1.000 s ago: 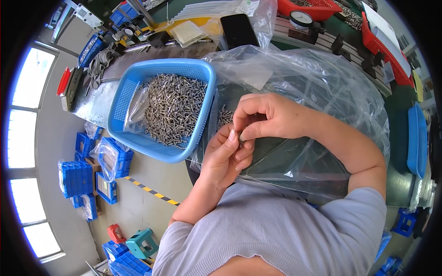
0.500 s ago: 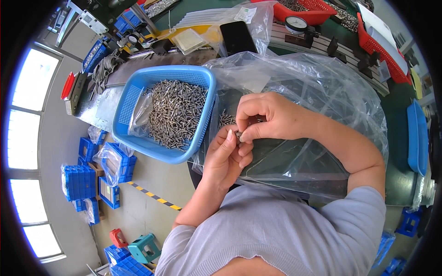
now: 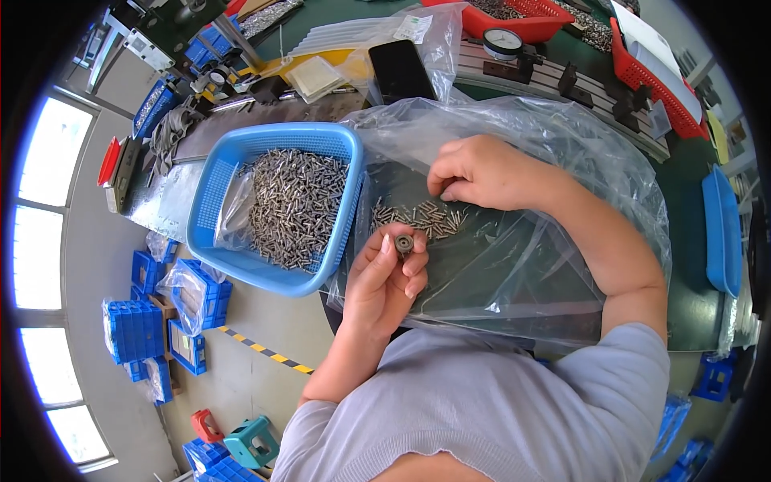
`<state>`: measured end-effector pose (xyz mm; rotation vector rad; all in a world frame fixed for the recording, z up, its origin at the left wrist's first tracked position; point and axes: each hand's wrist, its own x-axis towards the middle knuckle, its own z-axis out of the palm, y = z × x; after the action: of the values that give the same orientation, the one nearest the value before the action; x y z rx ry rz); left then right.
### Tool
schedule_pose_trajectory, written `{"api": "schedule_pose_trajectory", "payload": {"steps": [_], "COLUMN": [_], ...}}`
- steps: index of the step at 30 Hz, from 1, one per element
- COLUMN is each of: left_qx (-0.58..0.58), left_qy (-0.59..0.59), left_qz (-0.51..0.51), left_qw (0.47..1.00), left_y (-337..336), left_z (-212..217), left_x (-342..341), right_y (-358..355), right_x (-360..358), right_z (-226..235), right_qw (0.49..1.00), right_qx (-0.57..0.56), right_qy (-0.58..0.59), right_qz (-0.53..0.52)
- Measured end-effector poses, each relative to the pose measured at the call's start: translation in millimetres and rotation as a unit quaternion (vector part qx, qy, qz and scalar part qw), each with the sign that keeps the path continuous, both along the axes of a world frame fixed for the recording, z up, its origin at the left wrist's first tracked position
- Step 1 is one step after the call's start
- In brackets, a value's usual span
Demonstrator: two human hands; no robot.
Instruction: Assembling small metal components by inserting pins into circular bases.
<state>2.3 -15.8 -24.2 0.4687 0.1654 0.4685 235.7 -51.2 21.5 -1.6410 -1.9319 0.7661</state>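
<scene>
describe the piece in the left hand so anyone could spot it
Find the big blue basket of pins, then the left hand just right of its lower end. The piece is pinched in that hand, its round, ringed end facing the camera. It is metal, clearly wider than the loose pins piled beyond it.

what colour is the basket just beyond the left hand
The basket is light blue, clearest in the head view.

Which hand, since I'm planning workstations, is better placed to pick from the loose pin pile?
Likely the right hand: its fingers are near the loose metal pins, while the left hand grips a round metal part.
</scene>
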Motion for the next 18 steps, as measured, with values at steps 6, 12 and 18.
{"api": "schedule_pose_trajectory", "payload": {"steps": [6,12,18], "left_qx": [-0.004,-0.007,-0.006], "left_qy": [0.001,0.013,0.028], "left_qz": [0.006,0.007,0.007], "left_qw": [1.000,1.000,1.000], "left_y": [-1.9,-2.2,-0.7], "left_z": [1.3,2.2,1.7], "left_x": [0.4,1.2,-0.1], "right_y": [2.9,4.3,-2.7], "right_x": [-7.7,-6.6,-19.9], "right_z": [-19.0,-21.7,7.6], "right_qw": [0.991,0.991,0.990], "right_qx": [0.116,0.120,0.088], "right_qy": [-0.060,-0.054,0.114], "right_qz": [0.020,0.020,-0.003]}}
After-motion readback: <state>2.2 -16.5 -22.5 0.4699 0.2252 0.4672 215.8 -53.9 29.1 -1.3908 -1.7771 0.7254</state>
